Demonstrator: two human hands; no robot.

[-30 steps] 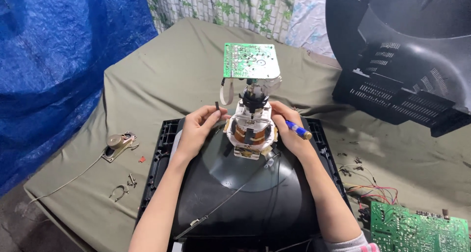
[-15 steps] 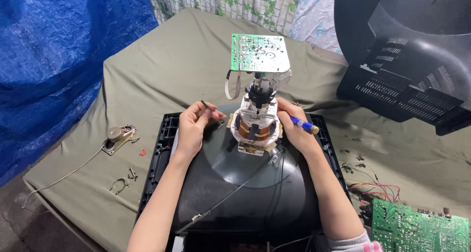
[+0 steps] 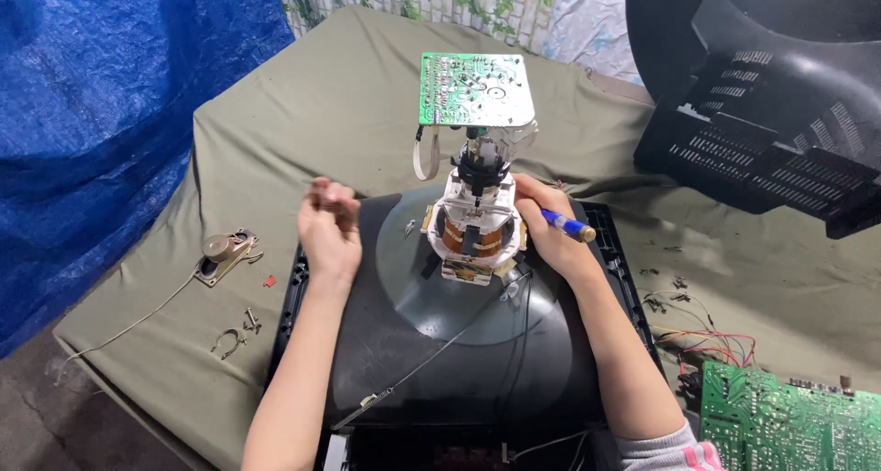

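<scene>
— What are the hands doing?

— The right hand point(image 3: 548, 235) is closed around a blue-handled screwdriver point(image 3: 568, 226) and rests against the right side of the deflection yoke point(image 3: 474, 228). The left hand point(image 3: 328, 228) is loosely curled, holding nothing, blurred, and lifted clear to the left of the yoke.

— Where is the yoke, and which way does it point?

— It sits on the neck of the picture tube point(image 3: 459, 343), which lies face down in its black frame on the olive cloth point(image 3: 303, 113). The long axis runs up and away from the wearer, ending in the small green circuit board point(image 3: 475, 88), tilted on top.

— Any change?

— Half a second ago the left hand's fingers pinched something at the yoke's left side; now it has drawn back. The right hand has stayed put.

— Around it?

— A black rear housing point(image 3: 771, 113) upper right, a green board point(image 3: 789, 425) lower right, a small speaker point(image 3: 223, 248) on a wire to the left.
</scene>
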